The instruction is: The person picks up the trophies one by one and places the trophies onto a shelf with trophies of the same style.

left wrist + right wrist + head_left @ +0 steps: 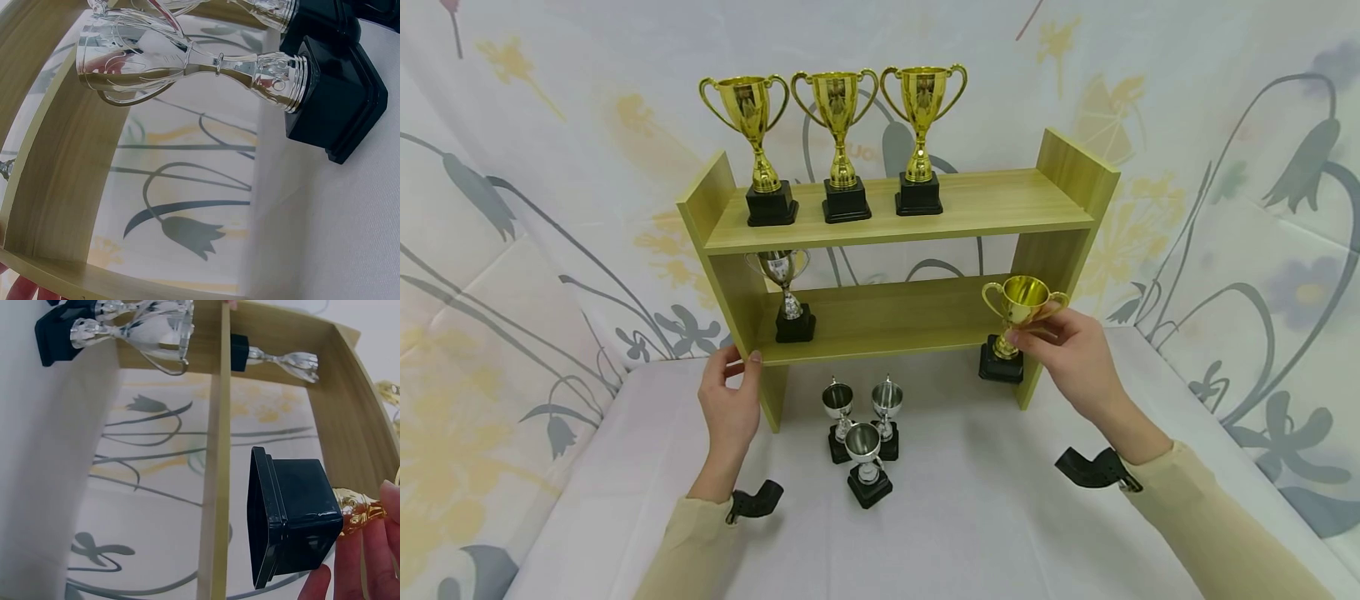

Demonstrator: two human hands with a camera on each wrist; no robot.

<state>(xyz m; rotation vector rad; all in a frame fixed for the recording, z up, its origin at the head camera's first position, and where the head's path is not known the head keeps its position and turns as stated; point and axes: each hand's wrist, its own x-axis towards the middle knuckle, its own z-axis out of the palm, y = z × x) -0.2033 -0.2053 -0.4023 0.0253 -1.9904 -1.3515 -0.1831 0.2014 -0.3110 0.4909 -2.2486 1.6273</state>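
My right hand [1071, 358] grips a gold trophy cup [1021, 304] by its stem, in front of the right end of the middle shelf. Its black base [300, 519] shows large in the right wrist view, with fingers around the gold stem. My left hand [730, 404] holds the left side of the wooden shelf unit [895, 329] near the middle board, thumb at the front edge. A silver trophy [793, 296] stands at the left end of that board. Several gold trophies, among them one in the middle [842, 142], line the top board.
On the white tablecloth [970, 517], below the middle board, stand three silver trophies, the nearest one [865, 458] in front of the other two. A patterned cloth [1225, 208] hangs behind and beside the shelf unit.
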